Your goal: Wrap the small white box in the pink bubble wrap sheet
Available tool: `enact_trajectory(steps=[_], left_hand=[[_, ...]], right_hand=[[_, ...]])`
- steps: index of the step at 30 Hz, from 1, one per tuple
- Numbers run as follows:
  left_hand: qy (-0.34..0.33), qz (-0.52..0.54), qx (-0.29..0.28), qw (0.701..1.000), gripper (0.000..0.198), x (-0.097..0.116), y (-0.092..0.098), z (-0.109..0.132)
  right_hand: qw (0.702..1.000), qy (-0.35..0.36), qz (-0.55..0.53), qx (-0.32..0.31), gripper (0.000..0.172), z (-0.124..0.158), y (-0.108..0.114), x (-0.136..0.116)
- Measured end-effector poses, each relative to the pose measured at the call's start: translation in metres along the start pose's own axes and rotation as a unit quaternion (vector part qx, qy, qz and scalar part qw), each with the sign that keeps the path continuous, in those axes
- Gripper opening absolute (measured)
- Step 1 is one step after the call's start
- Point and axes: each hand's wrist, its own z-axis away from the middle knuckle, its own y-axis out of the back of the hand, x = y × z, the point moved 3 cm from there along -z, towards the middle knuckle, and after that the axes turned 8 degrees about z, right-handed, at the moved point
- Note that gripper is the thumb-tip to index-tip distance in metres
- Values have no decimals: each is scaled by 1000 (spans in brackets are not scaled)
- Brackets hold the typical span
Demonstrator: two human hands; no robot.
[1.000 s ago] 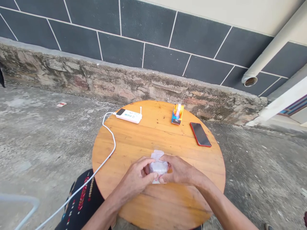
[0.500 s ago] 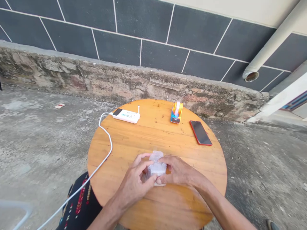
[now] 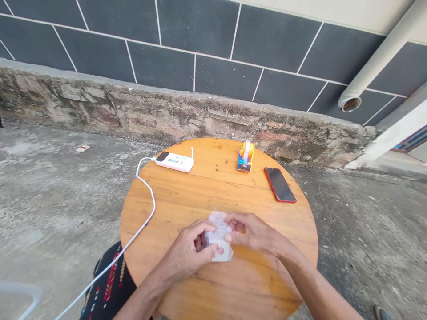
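Observation:
A small pale package in crinkled, translucent plastic wrap (image 3: 220,238) lies near the front of the round wooden table (image 3: 180,200). My left hand (image 3: 190,246) is closed around its left side, with the thumb on the near part and the index finger on the upper part. On the other side, my right hand (image 3: 251,233) pinches the upper right edge of the wrap between bent fingers and thumb. A flap of the wrap sticks out beyond the far end. What is inside the wrap cannot be made out.
A white device (image 3: 174,162) with a white cable (image 3: 154,195) is at the back left. A tape dispenser (image 3: 245,158) stands at the back, and a red-edged phone (image 3: 280,185) lies at the right. Beyond the table runs a stone-based wall (image 3: 167,118).
My right hand has shifted slightly right and its thumb has come up off the package's near end. That near end now shows more, including a small reddish spot.

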Motion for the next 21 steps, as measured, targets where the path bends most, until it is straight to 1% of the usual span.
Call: enact_trajectory(steps=[2,4,6,10,13,18,21], left_hand=[[4,6,3,1000,29,-2,0,0],[4,13,-3,1000,31,-3,0,0],[1,22,-14,1000,29,-2,0,-1],[-8,50,-44,998,26,3,0,-3],[-15,61,-53,997,25,4,0,-4],[-18,53,-63,996,24,6,0,-6],[-15,52,-68,996,21,7,0,-8]], right_hand=[[998,-5,31,59,22,-3,9,2],[992,-5,74,105,13,-10,13,3],[987,3,105,124,15,-20,12,3],[986,18,124,107,18,-38,4,6],[987,15,128,95,19,-46,1,10],[989,28,123,76,10,-52,-4,12],[990,40,114,75,9,-53,-9,13]])
